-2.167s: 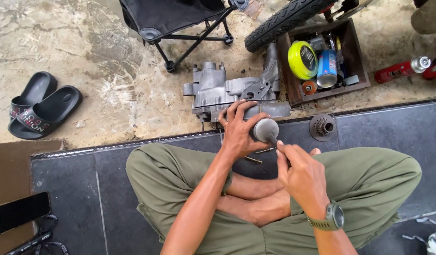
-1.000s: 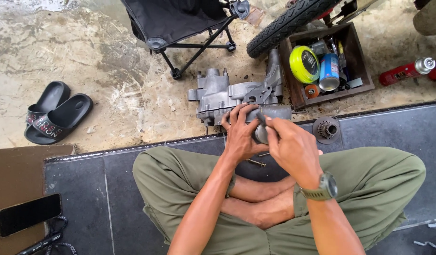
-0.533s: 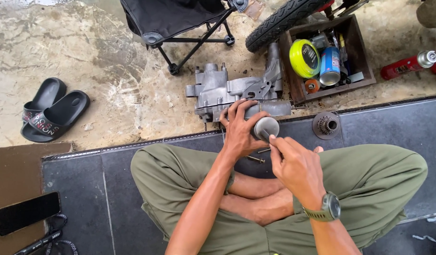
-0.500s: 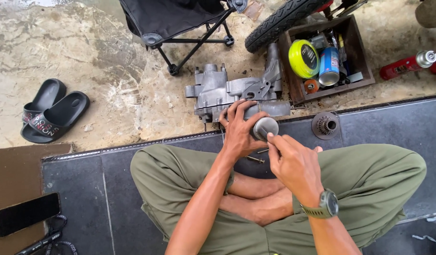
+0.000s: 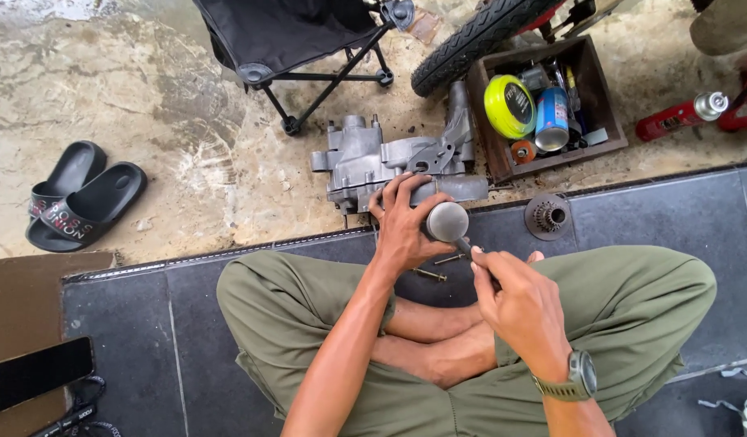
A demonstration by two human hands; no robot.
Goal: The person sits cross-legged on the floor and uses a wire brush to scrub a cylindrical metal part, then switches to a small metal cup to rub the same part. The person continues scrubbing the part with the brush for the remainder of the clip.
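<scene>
On the dark tiled floor (image 5: 649,235), the left hand (image 5: 402,231) is grasping a grey round metal part (image 5: 448,221); the right hand (image 5: 519,303) is pinching a thin tool (image 5: 464,245) against it.

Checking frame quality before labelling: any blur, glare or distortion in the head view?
Head view: even, soft daylight with faint shadows; no harsh glare, only a dull sheen on the round metal part in the left hand. The right hand and the grey engine casing look sharp. Wide lens bends the tile edge slightly; corners are soft.
</scene>
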